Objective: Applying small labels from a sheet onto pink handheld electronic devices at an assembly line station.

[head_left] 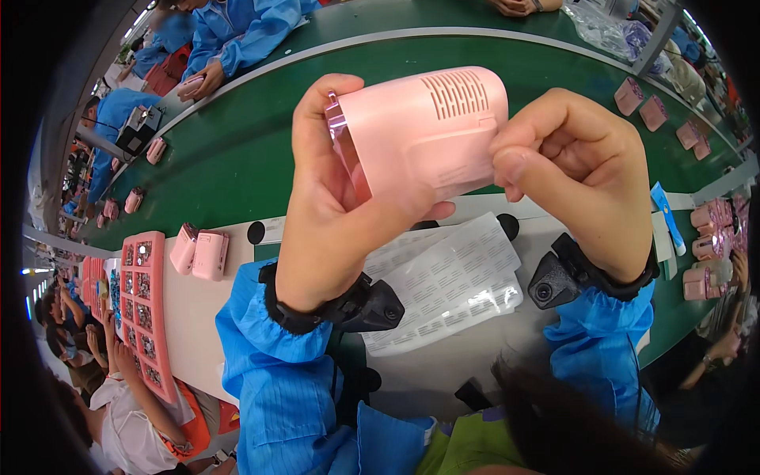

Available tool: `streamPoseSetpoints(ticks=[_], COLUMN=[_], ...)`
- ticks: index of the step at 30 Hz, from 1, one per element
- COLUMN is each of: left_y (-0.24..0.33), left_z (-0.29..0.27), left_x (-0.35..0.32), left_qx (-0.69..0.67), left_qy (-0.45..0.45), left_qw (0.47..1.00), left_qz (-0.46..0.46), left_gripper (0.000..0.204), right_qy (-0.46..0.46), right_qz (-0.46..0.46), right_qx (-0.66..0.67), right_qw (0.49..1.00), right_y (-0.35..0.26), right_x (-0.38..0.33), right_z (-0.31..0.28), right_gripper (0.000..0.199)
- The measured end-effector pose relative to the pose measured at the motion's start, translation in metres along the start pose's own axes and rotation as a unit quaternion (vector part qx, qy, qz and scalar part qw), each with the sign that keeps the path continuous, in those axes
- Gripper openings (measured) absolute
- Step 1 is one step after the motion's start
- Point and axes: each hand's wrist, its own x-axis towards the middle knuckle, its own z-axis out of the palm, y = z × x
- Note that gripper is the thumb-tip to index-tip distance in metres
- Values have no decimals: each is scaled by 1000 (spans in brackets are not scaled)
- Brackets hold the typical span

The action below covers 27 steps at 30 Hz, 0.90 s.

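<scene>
A pink plastic casing (423, 131) with a grid of vent slots is held up in front of me, lying on its side. My left hand (332, 206) grips its left end, thumb across the front near a shiny metallic rim. My right hand (578, 170) pinches its right end, thumb pressed on the casing's lower right corner. Both wrists carry black strap-mounted cameras. Below the hands, sheets of small white labels (447, 281) lie on the white table (194, 317).
Two pink casings (199, 253) stand left on the table beside a pink tray (146, 313) of small parts. A green conveyor belt (237, 150) runs behind, carrying more pink casings (641, 103). Other workers in blue coats (237, 36) sit along it.
</scene>
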Motion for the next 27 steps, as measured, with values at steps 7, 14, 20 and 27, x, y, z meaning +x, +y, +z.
streamPoseSetpoints(ticks=[7,14,20,27], left_y=[-1,5,5,6], left_z=[-2,3,5,7], left_x=[-1,-5,-4,-4], left_qx=[76,36,35,38], left_qy=[18,48,47,56], left_qw=[995,997,997,997], left_qz=[59,43,41,44], left_gripper=[78,73,71,69], right_qy=[41,36,47,55], right_qz=[-60,-72,-68,-64], right_qx=[-153,-155,-162,-174], right_qw=[986,985,983,981], right_y=[-4,-3,-5,-7], right_x=[0,0,-1,-3], right_z=[7,10,11,12], right_gripper=[6,7,7,7])
